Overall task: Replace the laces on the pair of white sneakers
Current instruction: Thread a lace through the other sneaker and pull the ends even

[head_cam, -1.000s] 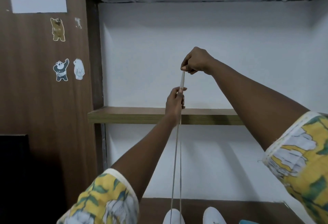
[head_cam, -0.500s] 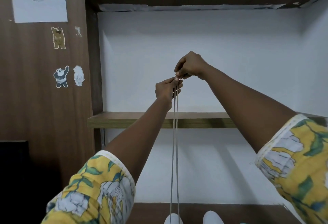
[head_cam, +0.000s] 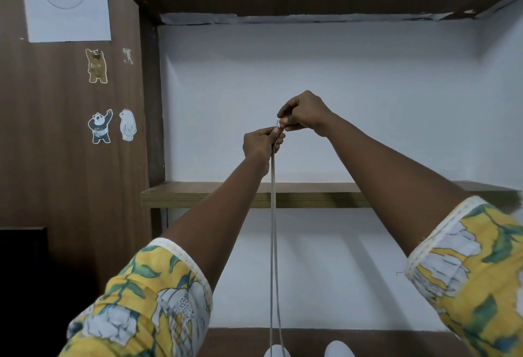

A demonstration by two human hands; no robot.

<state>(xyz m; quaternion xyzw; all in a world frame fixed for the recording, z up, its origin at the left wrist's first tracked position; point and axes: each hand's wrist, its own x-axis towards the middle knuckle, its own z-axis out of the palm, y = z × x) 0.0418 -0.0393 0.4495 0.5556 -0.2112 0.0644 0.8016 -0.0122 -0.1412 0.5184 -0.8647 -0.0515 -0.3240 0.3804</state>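
In front of the white wall, between the shelves, we see both arms stretched up and forward with a thin, flat, pale-grey shoelace hanging from them in two strands. The left hand has its fingers curled round both strands just under their tips and pinches them together. The right hand, touching it from above, nips the very ends between thumb and forefinger. We judge that the lace is held this high to pull its two halves taut side by side, so that the ends can be matched and the lengths evened before lacing goes on. The left hand seems to serve as the clamp, the right as the one that adjusts.

The strands run almost straight down, close together, to the bottom edge of the view, over the left of two rounded white sneaker toes that stand on a brown wooden surface — the other toe is just beside it.

Much is cut off here. Only the toe caps show, so we cannot tell which eyelets the lace passes through, or whether it is threaded at all. The lace tips are small and blurred — whether they sit level we cannot make out.
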